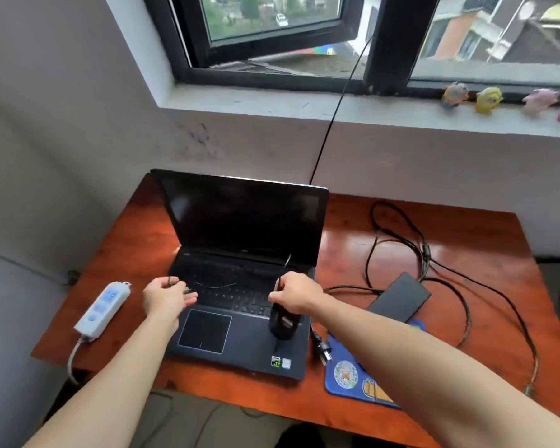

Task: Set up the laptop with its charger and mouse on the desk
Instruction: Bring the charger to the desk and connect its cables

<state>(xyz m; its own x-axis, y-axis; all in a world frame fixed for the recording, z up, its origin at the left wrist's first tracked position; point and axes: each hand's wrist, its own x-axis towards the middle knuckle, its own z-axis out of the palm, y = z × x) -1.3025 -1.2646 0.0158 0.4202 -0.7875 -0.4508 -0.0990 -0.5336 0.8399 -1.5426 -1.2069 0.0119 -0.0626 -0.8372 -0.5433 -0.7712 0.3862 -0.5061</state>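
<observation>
The red-brown desk (353, 240) stands against a wall under a window. The open laptop (240, 227) sits left of the desk's middle, its dark screen toward the back edge and its palm rest near the front edge. A blue mouse pad (346, 379) lies at the front edge, right of the laptop, partly under the right forearm. The flat black charger (400, 297) rests just behind the pad, one corner over it, and its black leads (398, 234) loop toward the back and right edges. A white power strip (102, 307) lies along the left edge.

The right hand (296, 292) is over the right end of the keyboard, fingers curled round the top of the black mouse (280, 323), which stands on end on the palm rest, right of the trackpad. The left hand (165, 300) is over the laptop's left edge and pinches the thin mouse cable (214, 286), which sags across the keyboard between the two hands. The charger's wall plug (324, 350) lies on the desk between the laptop and the mouse pad. Small toy figures (488, 100) stand on the window sill.
</observation>
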